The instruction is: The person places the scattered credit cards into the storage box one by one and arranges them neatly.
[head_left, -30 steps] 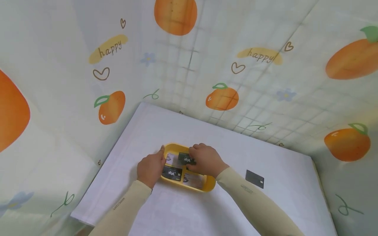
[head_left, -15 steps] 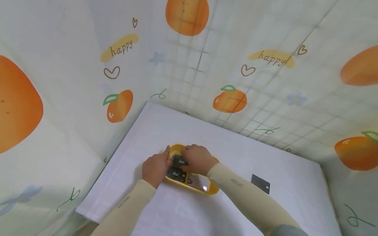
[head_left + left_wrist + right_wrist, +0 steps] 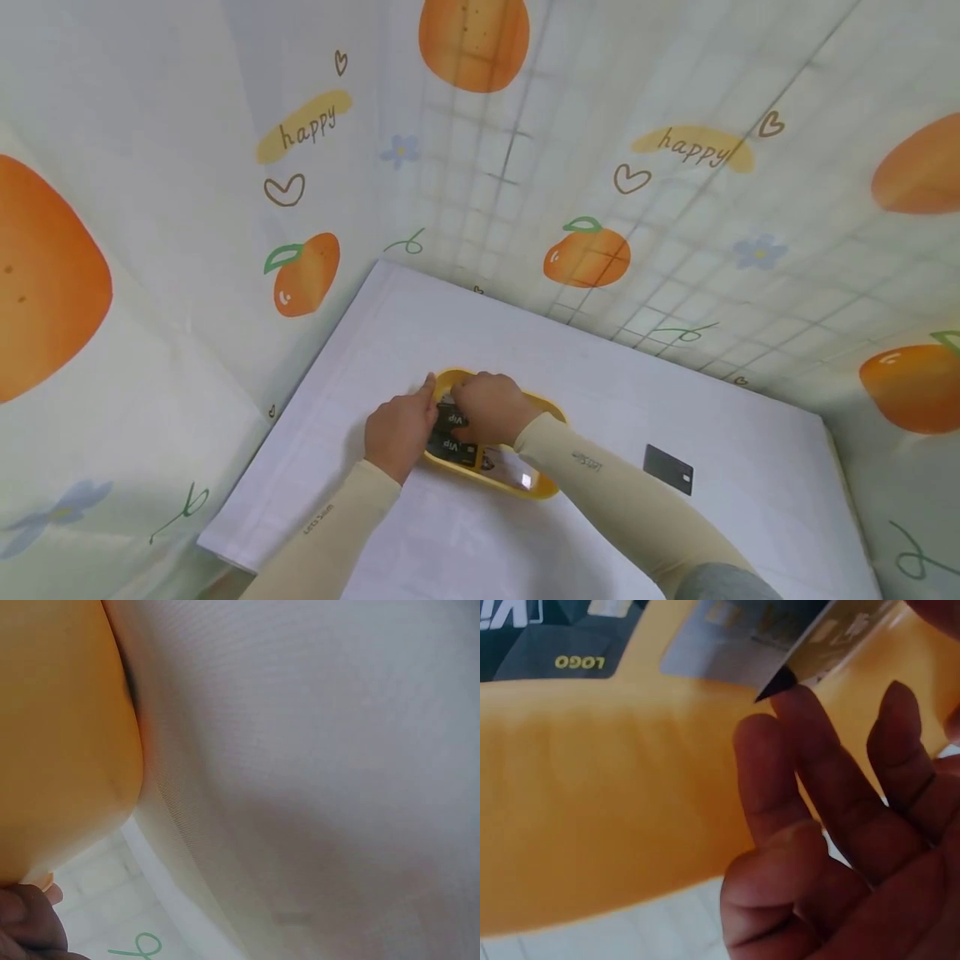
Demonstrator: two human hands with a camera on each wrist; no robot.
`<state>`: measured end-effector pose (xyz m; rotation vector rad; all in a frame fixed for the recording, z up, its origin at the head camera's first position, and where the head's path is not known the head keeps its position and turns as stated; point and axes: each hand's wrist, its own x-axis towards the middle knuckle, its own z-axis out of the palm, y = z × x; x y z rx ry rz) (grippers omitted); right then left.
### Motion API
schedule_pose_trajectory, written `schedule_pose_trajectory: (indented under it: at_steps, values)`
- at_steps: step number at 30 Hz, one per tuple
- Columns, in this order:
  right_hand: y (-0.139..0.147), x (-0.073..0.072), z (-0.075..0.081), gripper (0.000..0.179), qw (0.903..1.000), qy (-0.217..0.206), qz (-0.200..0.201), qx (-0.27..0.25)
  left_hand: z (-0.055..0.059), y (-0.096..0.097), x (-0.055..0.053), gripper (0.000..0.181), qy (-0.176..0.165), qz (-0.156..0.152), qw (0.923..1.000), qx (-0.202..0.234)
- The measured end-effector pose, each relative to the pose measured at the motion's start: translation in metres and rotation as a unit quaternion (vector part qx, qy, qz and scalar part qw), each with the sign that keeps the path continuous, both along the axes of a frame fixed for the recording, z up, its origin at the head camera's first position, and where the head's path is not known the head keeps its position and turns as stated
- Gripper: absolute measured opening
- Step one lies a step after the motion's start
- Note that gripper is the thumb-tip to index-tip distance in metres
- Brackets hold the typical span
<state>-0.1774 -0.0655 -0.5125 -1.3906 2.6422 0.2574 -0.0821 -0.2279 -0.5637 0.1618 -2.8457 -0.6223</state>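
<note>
A yellow divided tray (image 3: 491,483) sits on the white table, with cards in its compartments. My left hand (image 3: 397,429) grips its left end, thumb along the rim; in the left wrist view only fingertips (image 3: 30,922) show by the yellow wall. Over the far left compartment, my right hand (image 3: 491,408) holds a black Vip card (image 3: 450,416) between fingers and thumb. That card (image 3: 814,649) tilts above another card in the right wrist view. A second black Vip card (image 3: 452,448) lies flat in the near left compartment. My right hand hides the far right part.
A light printed card (image 3: 510,469) lies in the near right compartment. Another black card (image 3: 668,469) rests alone on the table to the right. Behind the table (image 3: 600,367) hangs a fruit-patterned curtain (image 3: 502,192), which also covers the left side.
My right hand has moved left with the Vip card, from over the tray's middle into the far left compartment. The left hand keeps its grip. The head view has shifted slightly.
</note>
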Motion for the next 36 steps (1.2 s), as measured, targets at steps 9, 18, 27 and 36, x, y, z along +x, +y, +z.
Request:
schedule_pose_trajectory:
  at_steps: [9,18,27,36]
  values:
    - [0.002,0.0,-0.003,0.049,0.9998,0.014,0.014,0.001,0.001,0.002,0.0,0.047,-0.007,0.001,1.0,-0.005]
    - [0.008,0.005,0.002,0.047,0.9998,0.01,0.006,-0.018,-0.004,0.004,0.001,0.046,0.014,0.002,0.9996,-0.023]
    - [0.052,-0.004,0.02,0.035,0.9901,0.044,-0.048,-0.125,0.003,0.01,0.003,0.049,-0.002,0.004,1.0,0.004]
    - [0.163,-0.029,0.024,0.032,0.9527,0.03,-0.242,-0.181,0.001,0.013,0.007,0.048,-0.008,0.017,0.9998,0.009]
